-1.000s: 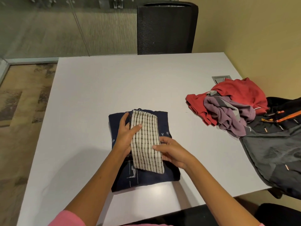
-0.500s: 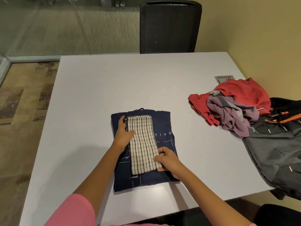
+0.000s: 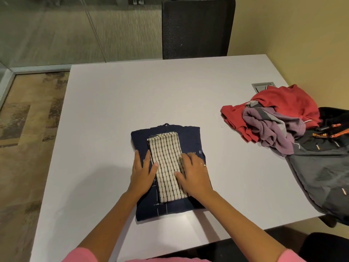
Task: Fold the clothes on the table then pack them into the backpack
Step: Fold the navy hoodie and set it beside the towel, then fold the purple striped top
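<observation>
Both hands are flat on a folded cream cloth with dark checked stripes (image 3: 166, 167), which lies lengthwise on top of a folded navy T-shirt (image 3: 188, 137) near the front middle of the white tabletop (image 3: 117, 110). The left hand (image 3: 142, 173) has its fingers straight, thumb resting on the checked cloth's left edge and the rest on the navy shirt beside it. The right hand (image 3: 192, 173) is spread flat too, pressing the cloth's right edge, ring on one finger. So neither grip is pinching anything, just open palms pressing down. Off to the right there's an unfolded pile: a red shirt (image 3: 287, 103) with a purple-and-grey garment (image 3: 272, 127) lying over it, touching the grey-and-black backpack (image 3: 321, 171) with orange zips at the tabletop's right edge. A black chair (image 3: 196, 29) stands at the far side.
</observation>
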Demonstrator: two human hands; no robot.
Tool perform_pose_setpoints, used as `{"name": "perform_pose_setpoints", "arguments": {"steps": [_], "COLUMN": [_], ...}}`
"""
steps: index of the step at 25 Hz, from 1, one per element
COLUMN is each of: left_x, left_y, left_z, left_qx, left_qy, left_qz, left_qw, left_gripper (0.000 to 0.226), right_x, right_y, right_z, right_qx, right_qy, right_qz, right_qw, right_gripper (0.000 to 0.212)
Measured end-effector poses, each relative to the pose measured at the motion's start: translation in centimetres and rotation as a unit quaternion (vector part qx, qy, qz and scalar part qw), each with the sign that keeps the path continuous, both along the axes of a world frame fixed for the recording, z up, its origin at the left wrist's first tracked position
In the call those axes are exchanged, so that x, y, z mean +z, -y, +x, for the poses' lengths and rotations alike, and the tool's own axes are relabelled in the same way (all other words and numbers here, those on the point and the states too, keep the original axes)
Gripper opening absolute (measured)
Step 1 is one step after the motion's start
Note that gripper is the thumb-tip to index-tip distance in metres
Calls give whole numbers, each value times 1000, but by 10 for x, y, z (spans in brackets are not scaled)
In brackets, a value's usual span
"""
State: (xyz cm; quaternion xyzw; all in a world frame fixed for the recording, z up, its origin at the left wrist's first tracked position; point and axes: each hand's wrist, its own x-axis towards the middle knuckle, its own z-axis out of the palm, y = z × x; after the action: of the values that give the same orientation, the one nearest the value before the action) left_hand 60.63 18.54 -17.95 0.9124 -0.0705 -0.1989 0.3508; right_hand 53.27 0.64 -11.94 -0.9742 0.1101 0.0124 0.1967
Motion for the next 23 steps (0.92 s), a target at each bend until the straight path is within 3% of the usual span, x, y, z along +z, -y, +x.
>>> {"name": "perform_pose_setpoints", "arguments": {"steps": [3, 5, 10, 12, 15, 19, 23], "left_x": [-5, -5, -4, 2, 8, 13, 8], "left_y": [8, 14, 55, 84, 127, 177, 213], "left_z": [-1, -1, -10, -18, -29, -47, -77], "left_qx": [-5, -9, -37, -51, -69, -112, -168], "left_qy": [6, 10, -17, -39, -52, -98, -110], "left_qz": [-28, -28, -48, -55, -74, -60, -54], "left_qw": [1000, 1000, 998, 996, 994, 987, 978], "left_gripper": [62, 61, 71, 88, 106, 94, 81], "right_x": [-11, -17, -24, -23, -26, -30, -36], "right_y": [-23, -33, -18, 4, 44, 85, 129], "right_z": [10, 12, 7, 1, -15, -30, -54], "right_qx": [89, 78, -2, -29, -109, -254, -269], "right_qy": [-35, -93, -146, -135, -109, -64, -84], "right_qz": [-42, -49, -52, -65, -7, 52, 15], "right_qw": [994, 991, 988, 988, 988, 964, 959], "right_gripper": [61, 72, 86, 77, 54, 49, 71]}}
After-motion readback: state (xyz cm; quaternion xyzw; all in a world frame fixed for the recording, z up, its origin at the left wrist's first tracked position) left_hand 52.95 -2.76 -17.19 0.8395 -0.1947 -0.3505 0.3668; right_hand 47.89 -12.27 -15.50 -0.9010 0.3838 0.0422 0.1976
